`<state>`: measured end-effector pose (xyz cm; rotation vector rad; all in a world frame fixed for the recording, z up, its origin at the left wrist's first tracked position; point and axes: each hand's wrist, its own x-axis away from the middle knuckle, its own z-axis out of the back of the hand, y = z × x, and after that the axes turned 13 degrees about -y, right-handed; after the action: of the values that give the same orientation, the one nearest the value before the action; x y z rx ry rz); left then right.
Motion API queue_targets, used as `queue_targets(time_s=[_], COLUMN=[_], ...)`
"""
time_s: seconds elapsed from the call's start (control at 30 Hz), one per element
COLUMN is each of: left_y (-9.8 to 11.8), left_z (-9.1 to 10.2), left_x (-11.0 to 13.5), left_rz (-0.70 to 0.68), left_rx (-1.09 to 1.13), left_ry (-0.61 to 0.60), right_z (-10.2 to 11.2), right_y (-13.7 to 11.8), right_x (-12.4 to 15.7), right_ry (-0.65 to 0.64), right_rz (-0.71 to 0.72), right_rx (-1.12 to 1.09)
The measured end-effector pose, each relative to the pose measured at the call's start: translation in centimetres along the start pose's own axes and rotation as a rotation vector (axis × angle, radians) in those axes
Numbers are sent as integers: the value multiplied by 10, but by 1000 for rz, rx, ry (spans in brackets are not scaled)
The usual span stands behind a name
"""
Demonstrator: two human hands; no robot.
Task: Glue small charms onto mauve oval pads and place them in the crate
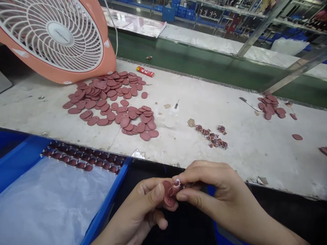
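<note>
Fingertips (176, 178) of both hands pinch a dull-red oval disc (169, 194), held just off the near edge of the bench. The left thumb presses its face, while the right thumb and forefinger close at its upper end around a small white bit. Its long axis runs roughly up and down, slightly tilted. Behind the left hand (138, 212) and right hand (219, 190), heaped matching discs (109, 105) lie on a white bench (242, 160); a blue tray (107, 204) holds a row of small dark-red pieces (81, 157)
</note>
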<state>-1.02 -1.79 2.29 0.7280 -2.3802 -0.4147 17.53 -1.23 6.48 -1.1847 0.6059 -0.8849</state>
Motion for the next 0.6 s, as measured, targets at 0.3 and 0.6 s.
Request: queue_targets(time_s=[0.3,0.6], left_y=[-6,-7], left_z=[9,13], left_x=[-5,-6], left_rz=[-6,-18], left_rx=[33,33], left_ry=[-60,-72], right_z=[1,1], right_y=[2,1], right_x=[-2,-3], right_ry=[-39,-48], right_rz=[-26,-17], right_rx=[7,39])
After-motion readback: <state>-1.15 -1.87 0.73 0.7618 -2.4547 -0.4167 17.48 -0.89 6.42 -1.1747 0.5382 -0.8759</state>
